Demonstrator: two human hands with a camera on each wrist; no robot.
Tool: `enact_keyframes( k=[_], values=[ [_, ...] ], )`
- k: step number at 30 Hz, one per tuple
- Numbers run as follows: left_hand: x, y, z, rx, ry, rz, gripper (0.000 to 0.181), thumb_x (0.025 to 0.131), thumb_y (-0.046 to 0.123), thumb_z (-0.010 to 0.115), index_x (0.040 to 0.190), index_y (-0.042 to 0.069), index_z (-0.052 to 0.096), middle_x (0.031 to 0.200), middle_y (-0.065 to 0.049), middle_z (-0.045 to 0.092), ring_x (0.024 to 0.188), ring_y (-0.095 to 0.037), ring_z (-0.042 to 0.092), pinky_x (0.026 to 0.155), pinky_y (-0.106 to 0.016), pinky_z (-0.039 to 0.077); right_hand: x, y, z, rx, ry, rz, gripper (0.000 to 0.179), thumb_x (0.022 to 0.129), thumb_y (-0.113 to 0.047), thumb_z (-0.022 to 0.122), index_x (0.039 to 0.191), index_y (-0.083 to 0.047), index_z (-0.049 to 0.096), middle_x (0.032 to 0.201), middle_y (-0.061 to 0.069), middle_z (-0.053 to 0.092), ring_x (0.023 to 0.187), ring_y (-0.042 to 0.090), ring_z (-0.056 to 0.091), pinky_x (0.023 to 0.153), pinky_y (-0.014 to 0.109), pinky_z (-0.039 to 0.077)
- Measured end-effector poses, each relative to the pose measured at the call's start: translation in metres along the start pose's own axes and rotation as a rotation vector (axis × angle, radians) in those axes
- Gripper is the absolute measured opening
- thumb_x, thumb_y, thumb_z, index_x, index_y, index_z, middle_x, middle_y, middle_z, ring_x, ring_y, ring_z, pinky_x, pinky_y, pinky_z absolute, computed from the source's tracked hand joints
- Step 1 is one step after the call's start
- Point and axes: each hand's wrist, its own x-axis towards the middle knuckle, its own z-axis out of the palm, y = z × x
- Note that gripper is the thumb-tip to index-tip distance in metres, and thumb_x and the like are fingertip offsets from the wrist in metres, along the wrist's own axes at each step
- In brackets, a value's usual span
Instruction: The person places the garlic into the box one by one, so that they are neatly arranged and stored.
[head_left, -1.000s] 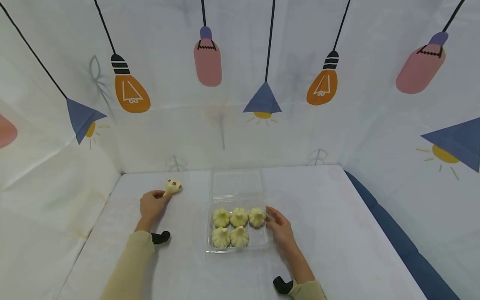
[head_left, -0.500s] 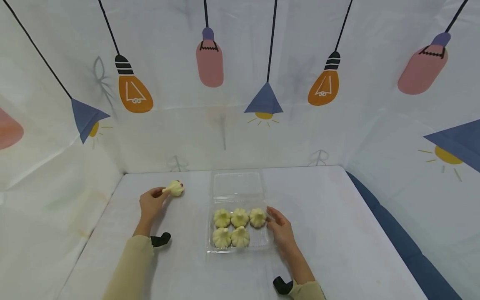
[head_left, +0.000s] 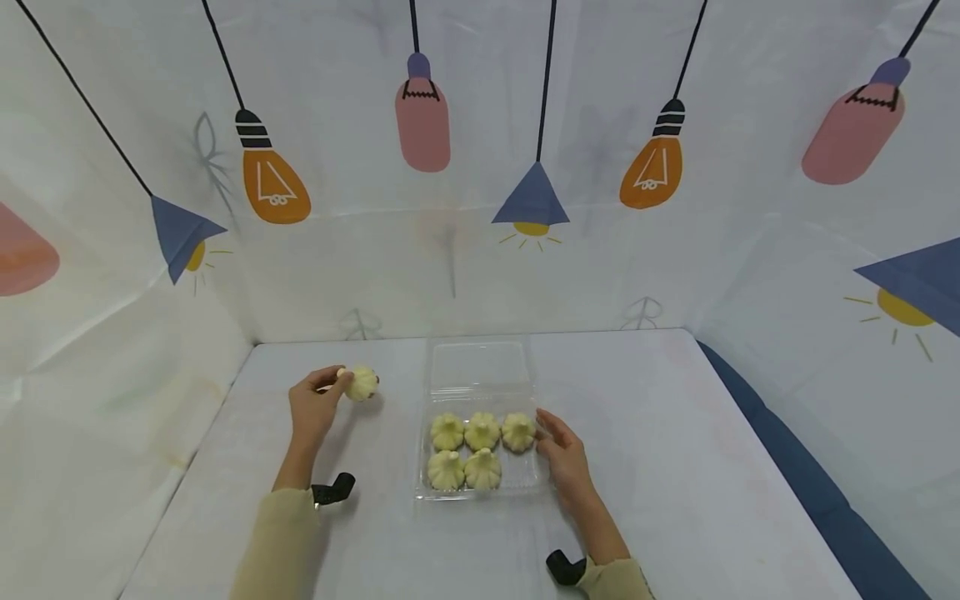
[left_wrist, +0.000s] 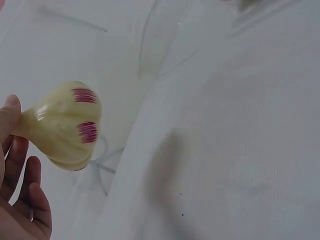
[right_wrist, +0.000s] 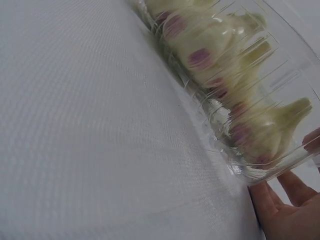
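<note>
My left hand (head_left: 315, 408) pinches a garlic bulb (head_left: 363, 383) by its stem, above the table at the left. In the left wrist view that bulb (left_wrist: 70, 125) is pale yellow with purple streaks, tilted so its stem points into the fingers. A hinged clear plastic box (head_left: 480, 493) lies on the table with its lid (head_left: 478, 367) folded back. Inside are several garlic bulbs (head_left: 482, 432), three in the far row and two in the near row; the near right spot is bare. My right hand (head_left: 564, 454) holds the box's right edge with thumb and fingers.
The white table (head_left: 675, 467) ends at a fabric wall (head_left: 465, 258) printed with hanging lamps. A dark blue strip (head_left: 802, 467) runs beyond the table's right edge. Black wrist mounts (head_left: 333, 489) stick out near both sleeves.
My left hand has shifted a little right with the garlic bulb, turning it so less of its streaked side faces the head camera. The right hand stays at the box.
</note>
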Motion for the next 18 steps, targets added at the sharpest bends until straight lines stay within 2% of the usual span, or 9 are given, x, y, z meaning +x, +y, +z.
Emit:
enact_keyframes(
  k=[7, 13, 18],
  values=[
    [-0.016, 0.021, 0.003, -0.093, -0.025, 0.118, 0.024, 0.080, 0.015, 0.082, 0.097, 0.000, 0.075, 0.086, 0.001, 0.071, 0.077, -0.008, 0.061, 0.061, -0.017, 0.045, -0.001, 0.001, 0.002, -0.018, 0.011, -0.017, 0.057, 0.087, 0.005, 0.050, 0.141, -0.009, 0.049, 0.146, 0.017, 0.043, 0.130, 0.036, 0.044, 0.105, 0.050, 0.033],
    [-0.028, 0.048, 0.005, -0.096, -0.062, 0.219, 0.019, 0.079, 0.006, 0.081, 0.096, -0.001, 0.074, 0.087, -0.009, 0.071, 0.079, -0.005, 0.060, 0.069, -0.022, 0.045, 0.000, 0.000, 0.002, -0.010, 0.006, -0.014, 0.056, 0.087, 0.006, 0.049, 0.142, -0.009, 0.049, 0.147, 0.017, 0.042, 0.131, 0.037, 0.043, 0.106, 0.049, 0.031],
    [-0.043, 0.083, 0.003, -0.101, -0.089, 0.309, 0.018, 0.078, -0.005, 0.078, 0.095, -0.007, 0.072, 0.085, -0.020, 0.069, 0.080, -0.010, 0.060, 0.070, -0.025, 0.044, 0.000, -0.002, 0.003, -0.014, 0.004, -0.011, 0.057, 0.087, 0.006, 0.050, 0.141, -0.009, 0.049, 0.147, 0.017, 0.042, 0.131, 0.036, 0.043, 0.106, 0.049, 0.031]
  ],
)
